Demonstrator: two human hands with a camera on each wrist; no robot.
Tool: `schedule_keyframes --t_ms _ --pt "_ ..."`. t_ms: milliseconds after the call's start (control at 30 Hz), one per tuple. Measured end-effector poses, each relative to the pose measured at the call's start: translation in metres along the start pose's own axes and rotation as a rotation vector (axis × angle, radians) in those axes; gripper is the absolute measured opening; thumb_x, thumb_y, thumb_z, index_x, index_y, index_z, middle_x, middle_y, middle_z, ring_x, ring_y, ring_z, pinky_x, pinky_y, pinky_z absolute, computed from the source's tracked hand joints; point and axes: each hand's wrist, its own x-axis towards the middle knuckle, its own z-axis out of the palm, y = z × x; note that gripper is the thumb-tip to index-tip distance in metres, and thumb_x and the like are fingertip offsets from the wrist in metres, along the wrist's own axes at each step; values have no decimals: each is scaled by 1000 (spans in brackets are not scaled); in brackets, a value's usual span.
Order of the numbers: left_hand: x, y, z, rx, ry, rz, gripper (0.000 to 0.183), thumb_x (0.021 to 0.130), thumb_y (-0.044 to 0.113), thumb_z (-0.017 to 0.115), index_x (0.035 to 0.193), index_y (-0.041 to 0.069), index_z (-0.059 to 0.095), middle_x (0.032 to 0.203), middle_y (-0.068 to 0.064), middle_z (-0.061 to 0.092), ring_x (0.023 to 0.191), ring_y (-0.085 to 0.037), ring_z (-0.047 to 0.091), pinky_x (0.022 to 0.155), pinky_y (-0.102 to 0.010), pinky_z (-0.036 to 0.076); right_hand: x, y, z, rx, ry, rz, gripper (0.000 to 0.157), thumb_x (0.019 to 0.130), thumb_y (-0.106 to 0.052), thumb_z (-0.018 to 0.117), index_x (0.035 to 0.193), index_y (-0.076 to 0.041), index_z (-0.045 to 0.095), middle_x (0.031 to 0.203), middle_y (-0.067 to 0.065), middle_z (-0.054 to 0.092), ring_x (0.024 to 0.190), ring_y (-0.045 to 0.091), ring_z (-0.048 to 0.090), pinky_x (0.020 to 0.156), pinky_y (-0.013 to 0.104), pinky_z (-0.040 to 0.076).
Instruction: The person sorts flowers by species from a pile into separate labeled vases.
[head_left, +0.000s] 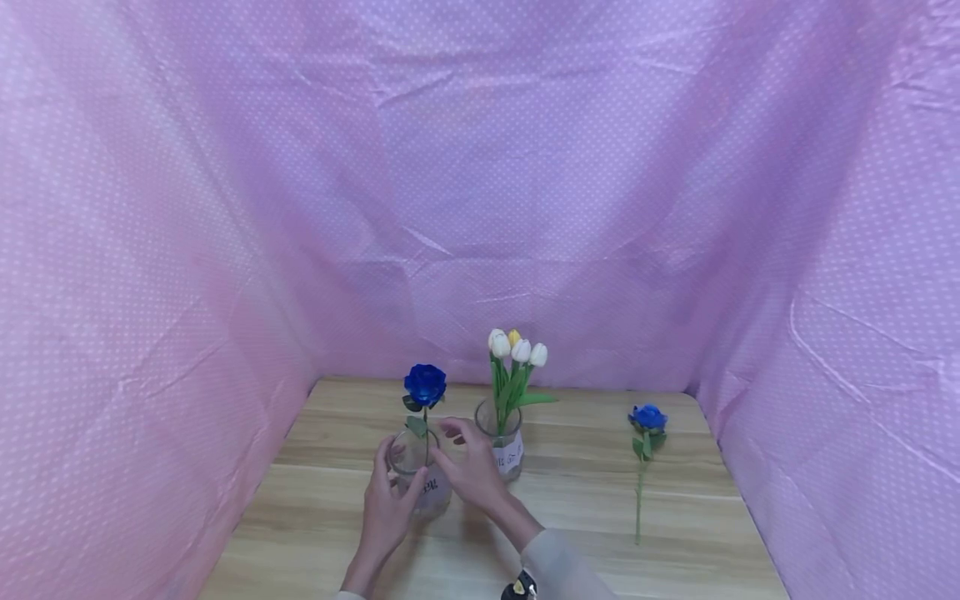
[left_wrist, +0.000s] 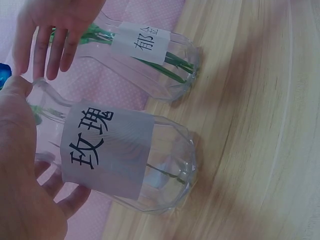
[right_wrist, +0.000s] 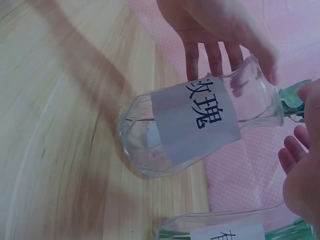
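My left hand holds a clear glass vase around its neck, thumb on one side and fingers on the other. The vase stands upright and carries a white label with black characters. A blue rose stands in it, its stem reaching down near the base. My right hand is beside the rim with fingers spread and nothing between them, close to the rose's green leaf.
Just right and behind, a second labelled glass vase holds white and yellow tulips. Another blue rose lies on the wooden table at the right. Pink dotted cloth surrounds the table's back and sides.
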Motion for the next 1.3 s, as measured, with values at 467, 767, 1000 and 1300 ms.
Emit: schedule_keyframes --t_ms 467,767,1000,1300 --pt "1 2 1 -14 -5 -1 86 109 31 79 176 19 28 169 -20 56 157 -46 53 119 -68 56 -15 -6 -33 13 -26 -4 56 101 -20 85 150 -4 64 144 12 75 130 33 72 112 41 63" --pt "0 0 2 -14 -2 8 87 109 36 78 177 19 27 169 -20 55 157 -46 52 119 -68 56 -26 -8 -55 -1 -17 17 57 103 -25 83 154 -11 62 149 7 73 132 24 71 114 48 63" --pt "0 0 2 -15 10 26 85 109 36 78 176 17 28 168 -22 56 157 -47 53 118 -69 56 -34 -4 -75 10 27 72 60 99 -19 86 154 -13 63 146 7 76 123 19 72 105 45 66" --pt "1 -4 3 -16 14 35 85 109 36 77 176 17 28 168 -22 56 156 -46 54 117 -67 57 -45 11 -99 -128 126 9 61 95 -12 88 151 -8 65 144 11 75 128 29 73 109 48 65"
